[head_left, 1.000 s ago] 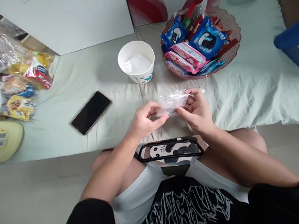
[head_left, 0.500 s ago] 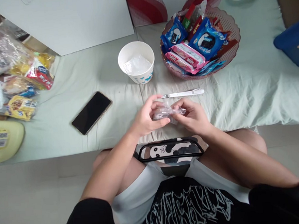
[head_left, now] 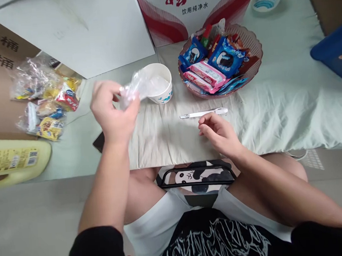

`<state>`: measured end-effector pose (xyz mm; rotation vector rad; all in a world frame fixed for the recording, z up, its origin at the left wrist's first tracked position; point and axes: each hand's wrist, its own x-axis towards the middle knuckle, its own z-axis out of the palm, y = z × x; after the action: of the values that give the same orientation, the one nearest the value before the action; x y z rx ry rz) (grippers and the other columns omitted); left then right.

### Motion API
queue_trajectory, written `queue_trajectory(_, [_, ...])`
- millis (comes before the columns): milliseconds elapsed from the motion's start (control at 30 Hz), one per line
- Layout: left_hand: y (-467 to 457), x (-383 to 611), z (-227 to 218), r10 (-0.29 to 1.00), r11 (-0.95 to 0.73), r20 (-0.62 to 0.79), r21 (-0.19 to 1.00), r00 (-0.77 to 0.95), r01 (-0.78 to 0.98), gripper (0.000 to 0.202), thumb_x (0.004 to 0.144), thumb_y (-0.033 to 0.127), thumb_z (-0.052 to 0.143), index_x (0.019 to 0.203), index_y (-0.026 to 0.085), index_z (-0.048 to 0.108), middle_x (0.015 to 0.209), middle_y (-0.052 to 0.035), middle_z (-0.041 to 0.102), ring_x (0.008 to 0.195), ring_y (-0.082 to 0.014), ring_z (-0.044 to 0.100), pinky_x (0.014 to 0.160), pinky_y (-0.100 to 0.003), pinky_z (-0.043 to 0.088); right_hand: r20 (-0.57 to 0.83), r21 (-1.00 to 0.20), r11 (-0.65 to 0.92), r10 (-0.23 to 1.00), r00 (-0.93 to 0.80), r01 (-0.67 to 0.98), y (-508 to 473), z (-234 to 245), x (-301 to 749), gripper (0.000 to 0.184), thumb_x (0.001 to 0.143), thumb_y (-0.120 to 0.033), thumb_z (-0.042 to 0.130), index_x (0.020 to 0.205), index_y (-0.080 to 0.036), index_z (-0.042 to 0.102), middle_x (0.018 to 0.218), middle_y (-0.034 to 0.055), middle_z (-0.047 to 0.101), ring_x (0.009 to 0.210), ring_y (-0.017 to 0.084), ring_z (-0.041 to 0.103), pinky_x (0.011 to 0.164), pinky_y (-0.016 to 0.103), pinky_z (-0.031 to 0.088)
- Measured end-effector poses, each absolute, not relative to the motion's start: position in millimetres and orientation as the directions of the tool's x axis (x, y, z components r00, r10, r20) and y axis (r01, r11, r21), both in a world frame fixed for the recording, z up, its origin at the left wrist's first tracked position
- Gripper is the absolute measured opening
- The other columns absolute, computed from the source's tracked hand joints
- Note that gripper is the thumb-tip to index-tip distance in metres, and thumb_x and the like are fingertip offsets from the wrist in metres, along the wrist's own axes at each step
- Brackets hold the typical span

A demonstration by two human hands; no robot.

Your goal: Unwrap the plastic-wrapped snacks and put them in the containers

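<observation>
My left hand (head_left: 114,108) is closed on a crumpled clear plastic wrapper (head_left: 134,87), raised just left of a white paper cup (head_left: 164,95). The wrapper overlaps the cup's left side in view, and more clear plastic shows inside the cup. My right hand (head_left: 218,134) hovers over the cloth with loosely curled fingers, a gap between thumb and fingers and nothing seen in it. Just above its fingertips lies a slim white utility knife (head_left: 203,113). Behind that stands a pink ribbed bowl (head_left: 255,55) full of packaged snacks, including blue packets (head_left: 224,58) and pink wafer packs (head_left: 205,77).
A black phone (head_left: 99,142) is partly hidden behind my left forearm. Bagged snacks (head_left: 50,93) and a pale yellow jug (head_left: 18,160) are at the left. Large boxes (head_left: 73,33) stand at the back, a blue container (head_left: 334,50) at the right. A panda-print bag (head_left: 196,177) sits between my legs.
My left hand has carried the plastic wrapper up and left, from in front of me to beside the cup. My right hand has let go of the wrapper and stays near the knife. The view has shifted.
</observation>
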<state>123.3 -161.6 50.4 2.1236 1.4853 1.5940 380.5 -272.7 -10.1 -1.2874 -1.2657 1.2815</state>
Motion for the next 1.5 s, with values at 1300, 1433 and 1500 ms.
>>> queue_trajectory(1300, [-189.8,65.2,17.5,0.851,-0.031,-0.131,0.954,-0.509,-0.297,0.051,0.071,0.013,0.065,0.065,0.022,0.015,0.058,0.0071,0.01,0.044,-0.0037,0.012,0.043,-0.025,0.01,0.235,-0.773,0.385,0.912,-0.336,0.504,-273.4,-3.7,309.6,0.009,0.089,-0.016,0.063,0.088,-0.025,0.062,0.067,-0.0019,0.06,0.056,0.013,0.056,0.053,0.029,0.044])
queue_trajectory(1433, [-182.5,35.4,30.0,0.76,-0.061,-0.289,0.86,-0.582,-0.507,0.048,0.075,0.017,0.065,0.066,0.022,0.018,0.055,0.009,0.011,0.041,-0.0028,0.013,0.039,-0.022,0.013,0.216,-0.844,0.412,0.847,-0.485,0.344,-204.9,14.1,223.0,0.01,0.09,-0.02,0.065,0.099,-0.024,0.062,0.086,0.0018,0.069,0.076,0.016,0.067,0.072,0.032,0.055])
queue_trajectory(1500, [-183.4,24.0,33.3,0.748,-0.077,-0.349,0.799,-0.564,-0.596,0.046,0.076,0.018,0.063,0.068,0.022,0.018,0.054,0.0096,0.013,0.04,-0.0026,0.014,0.038,-0.022,0.014,0.164,-0.894,0.341,0.854,-0.494,0.292,-159.5,20.7,166.5,0.016,0.091,-0.025,0.065,0.106,-0.022,0.06,0.095,0.0037,0.069,0.089,0.018,0.07,0.079,0.033,0.057])
